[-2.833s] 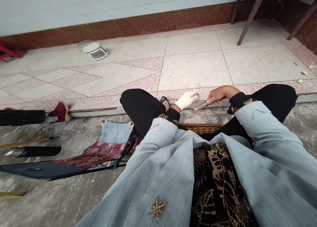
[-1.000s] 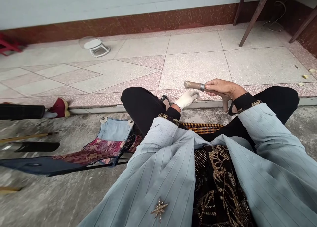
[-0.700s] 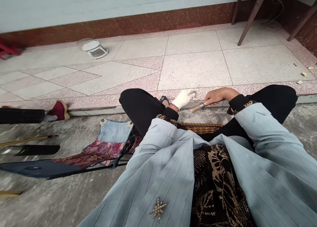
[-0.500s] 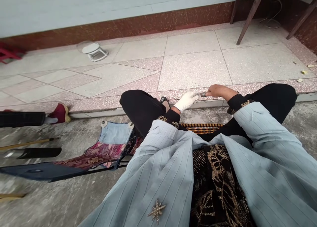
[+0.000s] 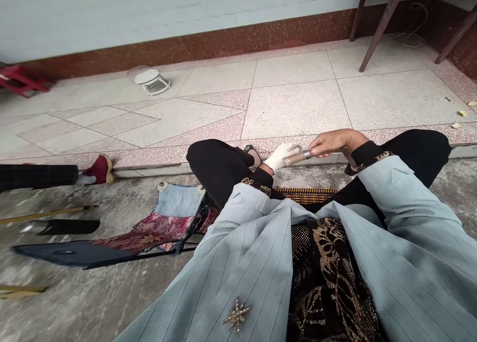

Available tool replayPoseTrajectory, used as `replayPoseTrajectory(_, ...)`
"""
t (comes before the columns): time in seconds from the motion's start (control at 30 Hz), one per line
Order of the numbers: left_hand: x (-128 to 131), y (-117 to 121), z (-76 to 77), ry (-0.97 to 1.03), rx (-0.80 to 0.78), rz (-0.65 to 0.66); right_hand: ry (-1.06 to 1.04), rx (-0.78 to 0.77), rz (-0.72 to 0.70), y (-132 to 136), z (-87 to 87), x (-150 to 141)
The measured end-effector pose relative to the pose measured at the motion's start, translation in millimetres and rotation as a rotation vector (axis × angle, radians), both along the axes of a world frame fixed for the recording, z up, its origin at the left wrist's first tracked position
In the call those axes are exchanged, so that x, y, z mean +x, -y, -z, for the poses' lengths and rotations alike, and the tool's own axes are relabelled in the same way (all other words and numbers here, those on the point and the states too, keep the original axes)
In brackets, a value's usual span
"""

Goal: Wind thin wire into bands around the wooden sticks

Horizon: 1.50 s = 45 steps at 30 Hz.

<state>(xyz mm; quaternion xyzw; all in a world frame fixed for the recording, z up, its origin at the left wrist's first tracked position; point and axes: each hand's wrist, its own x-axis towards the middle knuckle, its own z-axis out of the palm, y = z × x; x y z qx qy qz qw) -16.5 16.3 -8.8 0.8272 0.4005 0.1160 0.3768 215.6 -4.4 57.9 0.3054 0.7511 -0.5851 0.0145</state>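
My right hand [image 5: 330, 142], bare, is closed round a brown wooden stick tool [image 5: 296, 158] with silvery wire wound about it. Its blunt end points left and lies against or just in front of my left hand [image 5: 280, 155]; whether they touch, I cannot tell. The far part of the tool is hidden by my right hand. My left hand wears a white knitted glove, its fingers curled in; anything inside them is out of sight. Both hands are between my knees, over the edge of the tiled step [image 5: 294, 111].
A woven basket or seat edge [image 5: 305, 195] shows below my hands. To the left are a folding cloth chair [image 5: 160, 227], a black-and-silver object [image 5: 70, 226] and another person's red shoe [image 5: 100, 170]. Farther back stand a white stool [image 5: 152, 79], a red stool [image 5: 24, 81] and a wooden table leg [image 5: 380, 31].
One second ago the stick was raised above my gloved hand, showing a bent piece at its right end. It came down, passed behind the glove, and now its blunt end shows in front.
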Motion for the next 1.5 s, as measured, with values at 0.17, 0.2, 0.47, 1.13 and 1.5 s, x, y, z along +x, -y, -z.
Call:
replayPoseTrajectory(0.17,-1,3,-8.9,0.019,0.119,-0.021,0.405,0.17,0.093,-3,20.2,-10)
replayPoseTrajectory(0.2,-1,5,-9.9,0.025,0.125,-0.001,0.503,0.263,0.183,-4,22.8,-11)
replayPoseTrajectory(0.47,8,7,-10.6,0.159,0.036,0.033,0.402,0.384,0.851,-3,24.2,-11)
replayPoseTrajectory(1.13,-23,-26,-43.8,0.064,0.149,0.118,0.674,0.377,0.286,-12,-4.7,-8)
replayPoseTrajectory(1.5,-8,-18,-6.1,0.085,0.054,0.139,-0.078,0.07,0.907,-5,29.4,-14)
